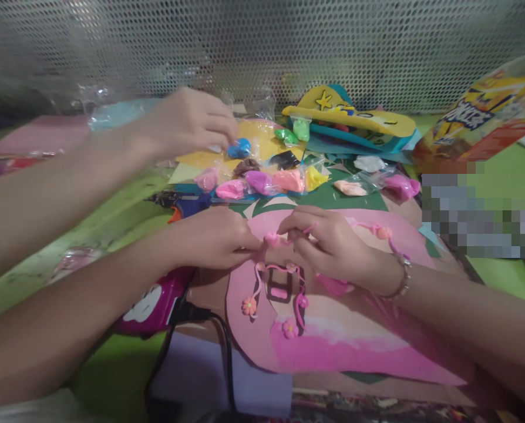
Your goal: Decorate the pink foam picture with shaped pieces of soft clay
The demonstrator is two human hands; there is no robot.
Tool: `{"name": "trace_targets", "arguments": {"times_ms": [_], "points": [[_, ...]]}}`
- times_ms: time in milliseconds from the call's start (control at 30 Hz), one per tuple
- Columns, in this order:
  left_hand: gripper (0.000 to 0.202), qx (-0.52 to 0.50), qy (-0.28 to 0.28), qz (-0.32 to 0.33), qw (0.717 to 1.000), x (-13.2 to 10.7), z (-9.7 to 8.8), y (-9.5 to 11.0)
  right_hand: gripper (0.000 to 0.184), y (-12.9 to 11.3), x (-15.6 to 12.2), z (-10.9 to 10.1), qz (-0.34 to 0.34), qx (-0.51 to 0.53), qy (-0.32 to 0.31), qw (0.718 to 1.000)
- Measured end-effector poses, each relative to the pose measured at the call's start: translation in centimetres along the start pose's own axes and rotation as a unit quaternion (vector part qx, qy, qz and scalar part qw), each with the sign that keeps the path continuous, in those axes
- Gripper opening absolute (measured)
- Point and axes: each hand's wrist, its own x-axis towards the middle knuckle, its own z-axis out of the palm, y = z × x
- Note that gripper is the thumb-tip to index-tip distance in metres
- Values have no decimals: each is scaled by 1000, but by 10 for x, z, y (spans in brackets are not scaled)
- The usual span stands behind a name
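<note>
A pink paper cutout (359, 346), shaped like a guitar body, lies in front of me. Thin pink clay strands and clay flowers (290, 328) decorate it around a dark rectangular frame (280, 285). My left hand (218, 238) is closed at the cutout's upper left edge, its fingertips pinched against a small pink clay piece (272, 238). My right hand (333, 249), wearing a bracelet, pinches a thin pink clay strand (310, 228) just to the right. Another person's hand (196, 123) reaches over bagged blue clay (239, 148); its fingertips are partly hidden.
Several bags of coloured clay (259, 182) lie behind the cutout. A glue gun (187, 204) and a magenta case (152, 308) with a black cable (225, 329) sit at left. Behind are a yellow foam craft piece (354, 120), a snack bag (478, 117) and a perforated metal panel (262, 47).
</note>
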Motion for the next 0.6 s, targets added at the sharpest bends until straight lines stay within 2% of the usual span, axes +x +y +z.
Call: {"name": "trace_targets", "arguments": {"times_ms": [33,67,167,233,300,433,500,600], "points": [[40,-22,0,11,1000,8,-7,-10,21,0,0,0,2,0,0,1000],[43,-89,41,17,995,17,-10,-18,21,0,0,0,4,0,1,1000],[48,-177,-49,52,982,38,-3,-27,20,-1,0,0,5,6,9,1000],[48,-168,-69,78,980,48,8,-24,20,-1,0,-1,5,10,11,1000],[45,-121,-51,107,985,54,15,-21,19,-2,0,-2,7,11,8,1000],[47,-47,-59,171,982,61,13,-21,19,-4,1,-3,14,10,1,1000],[45,-43,-66,161,984,63,12,-22,19,-4,1,-3,21,9,-5,1000],[44,-45,-73,102,991,63,13,-20,19,-1,1,-2,19,11,-8,1000]]}}
